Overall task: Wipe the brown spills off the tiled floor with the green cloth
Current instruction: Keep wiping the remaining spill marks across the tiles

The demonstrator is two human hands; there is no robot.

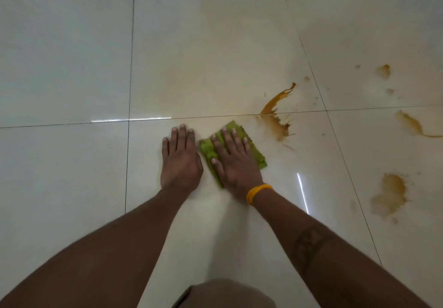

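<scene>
The green cloth lies folded flat on the glossy cream tiled floor, just below a grout line. My right hand presses on it with straight, spread fingers; a yellow band circles that wrist. My left hand rests flat on the bare tile right beside the cloth, fingers straight. A long brown splash crosses the grout line just right of the cloth. Another brown streak lies at the far right, and a wide brown patch sits lower right. Small brown spots dot the upper right tile.
A faint yellowish smear spreads over the tile beyond the cloth. Dark grout lines divide the large tiles. A beige garment edge shows at the bottom centre between my forearms.
</scene>
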